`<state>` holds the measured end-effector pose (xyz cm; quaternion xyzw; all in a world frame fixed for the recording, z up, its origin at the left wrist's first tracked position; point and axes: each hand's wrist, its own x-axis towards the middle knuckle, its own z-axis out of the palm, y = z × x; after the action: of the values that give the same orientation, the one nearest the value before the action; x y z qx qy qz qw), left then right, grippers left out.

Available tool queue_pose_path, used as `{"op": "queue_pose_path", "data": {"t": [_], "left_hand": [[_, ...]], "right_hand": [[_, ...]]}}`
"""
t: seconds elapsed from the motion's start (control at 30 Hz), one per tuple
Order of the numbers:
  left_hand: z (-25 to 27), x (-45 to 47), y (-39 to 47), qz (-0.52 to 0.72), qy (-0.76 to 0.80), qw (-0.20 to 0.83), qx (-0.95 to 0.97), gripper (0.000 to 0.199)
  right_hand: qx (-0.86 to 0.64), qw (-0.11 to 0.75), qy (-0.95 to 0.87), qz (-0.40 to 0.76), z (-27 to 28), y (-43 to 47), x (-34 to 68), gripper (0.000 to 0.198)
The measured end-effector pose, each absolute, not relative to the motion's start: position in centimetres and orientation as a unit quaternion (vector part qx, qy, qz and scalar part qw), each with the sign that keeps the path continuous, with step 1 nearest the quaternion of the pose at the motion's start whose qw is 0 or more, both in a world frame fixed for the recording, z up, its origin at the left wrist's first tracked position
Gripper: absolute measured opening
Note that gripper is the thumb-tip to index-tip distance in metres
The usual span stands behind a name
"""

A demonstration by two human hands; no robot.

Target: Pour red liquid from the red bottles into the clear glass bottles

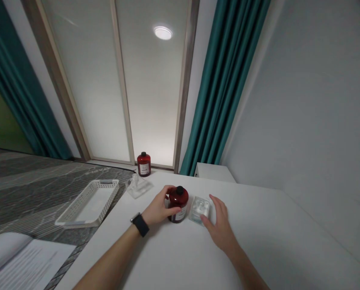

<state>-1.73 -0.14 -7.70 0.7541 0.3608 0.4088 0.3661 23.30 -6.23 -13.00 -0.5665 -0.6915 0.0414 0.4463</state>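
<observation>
Near the middle of the white table stands a dark red bottle with a black cap and a white label. My left hand, a black watch on its wrist, curls round the bottle's left side, with the thumb across the front. Just right of the bottle lies a clear plastic packet; what is inside cannot be made out. My right hand is at the packet's right edge, thumb and fingers apart. The thumb tip meets or nearly meets the packet.
A second red bottle stands at the table's far left corner, behind another clear plastic bag. Left of the table, on a grey patterned surface, are a white basket and an open book. A white cabinet stands beyond the far edge.
</observation>
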Motion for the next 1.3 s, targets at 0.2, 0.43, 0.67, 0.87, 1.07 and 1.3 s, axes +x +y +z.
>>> {"op": "queue_pose_path", "data": {"t": [0.2, 0.43, 0.67, 0.87, 1.07, 1.3], "left_hand": [[-7.9, -1.8, 0.0, 0.411, 0.364, 0.381, 0.744, 0.057], [-8.2, -1.7, -0.1, 0.424, 0.353, 0.386, 0.740, 0.056], [-7.9, -1.5, -0.3, 0.424, 0.364, 0.395, 0.729, 0.056], [-8.2, -1.6, -0.3, 0.428, 0.351, 0.398, 0.731, 0.058], [-8.2, -1.7, -0.4, 0.420, 0.355, 0.391, 0.738, 0.061], [-8.2, -1.8, -0.6, 0.423, 0.367, 0.332, 0.759, 0.060]], "right_hand": [[-0.507, 0.466, -0.725, 0.018, -9.4, -6.7, 22.5, 0.026], [-0.453, 0.389, -0.802, 0.032, -3.9, -4.8, 18.7, 0.023], [-0.478, 0.296, -0.827, 0.021, -1.2, -2.1, 16.3, 0.007], [-0.456, 0.228, -0.856, 0.086, 0.7, -1.1, 16.2, 0.003], [-0.451, 0.235, -0.857, 0.080, 0.9, -1.0, 16.1, 0.005], [-0.424, 0.243, -0.868, 0.087, 0.2, -1.3, 16.6, 0.003]]}}
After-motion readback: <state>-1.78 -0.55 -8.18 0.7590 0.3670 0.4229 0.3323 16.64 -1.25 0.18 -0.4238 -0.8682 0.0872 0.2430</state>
